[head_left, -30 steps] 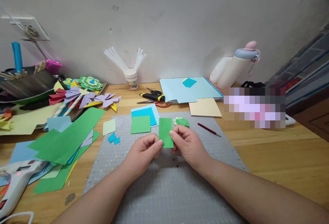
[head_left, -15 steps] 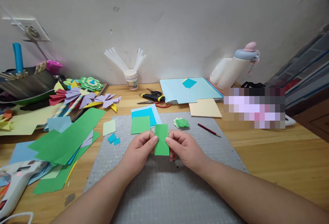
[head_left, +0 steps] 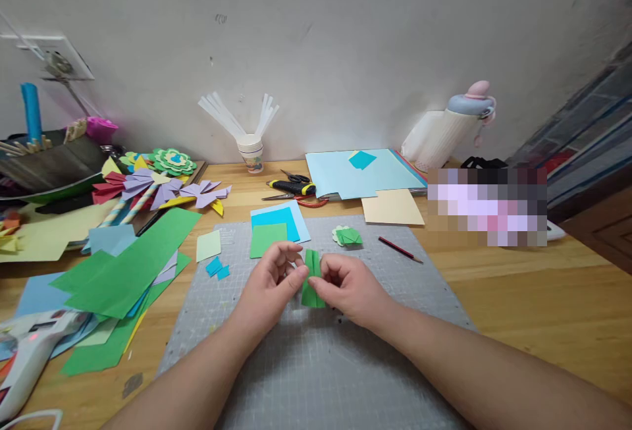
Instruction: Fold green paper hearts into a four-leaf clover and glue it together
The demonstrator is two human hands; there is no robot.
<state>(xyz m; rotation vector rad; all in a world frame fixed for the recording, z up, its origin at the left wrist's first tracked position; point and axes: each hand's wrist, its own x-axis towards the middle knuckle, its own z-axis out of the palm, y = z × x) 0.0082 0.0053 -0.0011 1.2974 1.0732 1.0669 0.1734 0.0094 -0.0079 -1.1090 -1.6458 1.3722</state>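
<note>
A small green paper piece (head_left: pixel 313 293) with lengthwise creases is held upright above the grey cutting mat (head_left: pixel 316 364). My left hand (head_left: pixel 274 285) pinches its left edge between thumb and fingers. On the other side, my right hand (head_left: pixel 348 287) is closed on the paper, its thumb lying across the front. Behind my hands lie a green square (head_left: pixel 268 240) on blue sheets and a folded green piece (head_left: pixel 349 236) on a pale scalloped shape. Small blue pieces (head_left: pixel 217 268) and a pale green square (head_left: pixel 209 246) are left of them.
A pencil (head_left: pixel 399 249) lies at the mat's right. Behind are scissors (head_left: pixel 296 176), a cup of white strips (head_left: pixel 252 153) and a bottle (head_left: pixel 457 127). Green sheets (head_left: pixel 133 268) and a glue gun (head_left: pixel 37 354) lie left.
The green paper was flat and facing the camera; now it looks narrower, with folds along its length. My right thumb has moved left across it, and the left fingers have shifted.
</note>
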